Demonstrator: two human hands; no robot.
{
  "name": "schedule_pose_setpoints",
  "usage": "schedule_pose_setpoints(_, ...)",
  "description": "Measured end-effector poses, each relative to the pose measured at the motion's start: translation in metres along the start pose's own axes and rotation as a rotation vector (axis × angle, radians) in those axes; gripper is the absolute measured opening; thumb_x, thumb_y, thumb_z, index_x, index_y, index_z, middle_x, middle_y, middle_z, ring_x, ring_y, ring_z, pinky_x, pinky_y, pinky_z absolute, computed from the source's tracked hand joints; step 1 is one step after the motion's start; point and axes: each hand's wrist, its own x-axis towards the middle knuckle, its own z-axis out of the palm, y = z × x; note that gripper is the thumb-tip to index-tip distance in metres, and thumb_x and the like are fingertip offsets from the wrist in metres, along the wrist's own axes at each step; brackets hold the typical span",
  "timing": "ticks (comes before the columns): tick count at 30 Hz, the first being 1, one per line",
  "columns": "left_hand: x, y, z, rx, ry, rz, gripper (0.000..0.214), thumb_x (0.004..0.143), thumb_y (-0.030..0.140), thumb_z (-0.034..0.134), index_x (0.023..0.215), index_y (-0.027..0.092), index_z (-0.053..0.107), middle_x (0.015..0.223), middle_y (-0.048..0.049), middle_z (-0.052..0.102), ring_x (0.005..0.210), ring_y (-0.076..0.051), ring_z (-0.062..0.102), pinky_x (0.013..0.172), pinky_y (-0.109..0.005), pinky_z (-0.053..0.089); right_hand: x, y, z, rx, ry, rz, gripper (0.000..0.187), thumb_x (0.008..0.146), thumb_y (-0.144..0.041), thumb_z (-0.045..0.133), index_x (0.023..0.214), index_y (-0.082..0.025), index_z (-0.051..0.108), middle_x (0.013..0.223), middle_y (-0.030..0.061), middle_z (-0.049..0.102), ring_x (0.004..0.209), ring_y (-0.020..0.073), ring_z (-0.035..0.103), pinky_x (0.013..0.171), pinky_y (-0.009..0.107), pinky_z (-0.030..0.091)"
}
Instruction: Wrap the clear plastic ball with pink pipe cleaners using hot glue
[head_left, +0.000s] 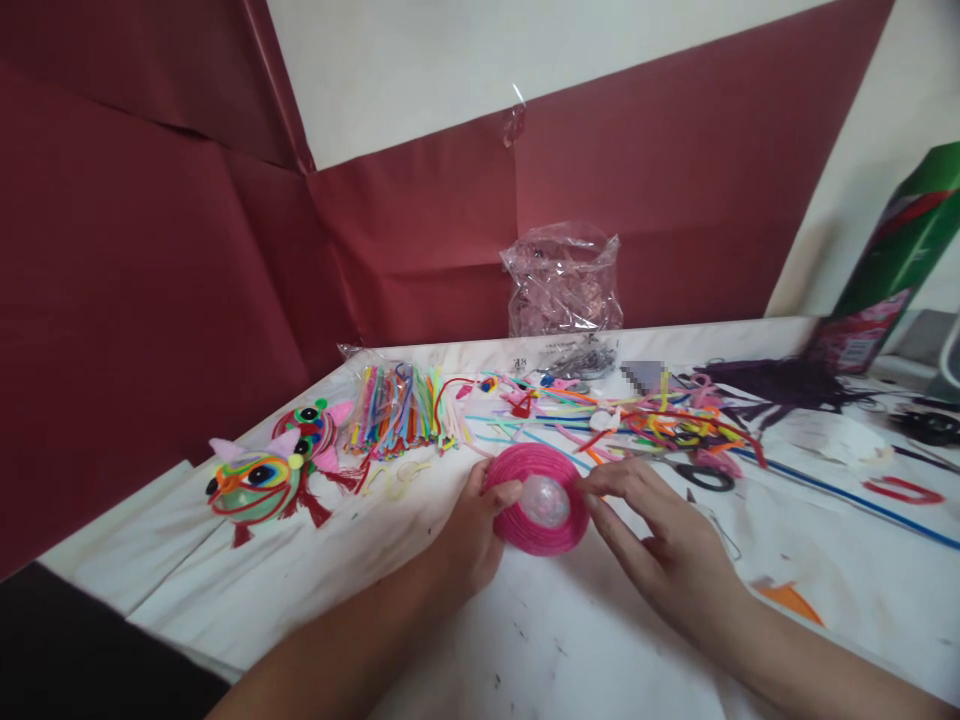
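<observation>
Head view: a pink ring point(534, 538), wound in close coils around a clear rounded piece point(546, 502), was held over the middle of the white tabletop point(555, 640); whether it touched the surface could not be told. The left hand point(486, 520) gripped its left side, thumb laid over the coils. The right hand point(667, 540) pinched its right rim between thumb and forefinger.

Just beyond the right hand lay scissors point(709, 477) with dark handles, and behind them a tangle of coloured strips point(675, 425) spread toward the far edge. Nearer the right edge were a blue stem point(847, 506), a bent red strip point(904, 490) and, closer in, an orange piece point(795, 602).

Two colourful animal heads point(259, 482) with red tassels stood near the left edge, one behind the other. Between them and the tangle, a bundle of fuzzy stems point(405, 412) lay toward the far left corner. A clear plastic bag point(562, 285) stood at the far edge, dark purple strands point(787, 383) lay toward the far right corner, and a green package point(900, 240) leaned there.
</observation>
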Motion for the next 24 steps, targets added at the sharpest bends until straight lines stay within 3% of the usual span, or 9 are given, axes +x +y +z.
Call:
schedule_pose_setpoints(7, 0.003, -0.001, -0.004, -0.060, -0.040, -0.024, 0.050, 0.058, 0.036, 0.080, 0.101, 0.015, 0.064, 0.095, -0.0105, 0.070, 0.096, -0.030, 0.065, 0.086, -0.041, 0.049, -0.001, -0.002, 0.001, 0.029, -0.014, -0.062, 0.015, 0.091, -0.010, 0.051, 0.094, -0.023, 0.057, 0.081, 0.0032, 0.064, 0.076, 0.0171, 0.062, 0.065, 0.029, 0.053)
schedule_pose_setpoints(14, -0.003, -0.007, -0.004, 0.035, 0.075, -0.041, 0.066, 0.052, 0.019, 0.082, 0.109, 0.022, 0.049, 0.087, -0.0012, 0.065, 0.078, -0.018, 0.062, 0.076, -0.033, 0.047, -0.010, 0.000, 0.007, -0.021, -0.057, -0.121, 0.028, 0.091, -0.009, 0.052, 0.116, -0.021, 0.057, 0.094, 0.0078, 0.066, 0.087, 0.0211, 0.062, 0.073, 0.035, 0.053)
schedule_pose_setpoints(24, -0.005, -0.005, -0.001, 0.086, 0.116, 0.002, 0.071, 0.050, 0.021, 0.082, 0.111, 0.022, 0.045, 0.100, -0.0028, 0.060, 0.076, -0.016, 0.060, 0.072, -0.031, 0.048, -0.013, 0.002, 0.013, -0.096, -0.049, -0.207, 0.022, 0.091, -0.008, 0.051, 0.107, -0.018, 0.064, 0.087, 0.0085, 0.065, 0.080, 0.0220, 0.059, 0.067, 0.037, 0.047)
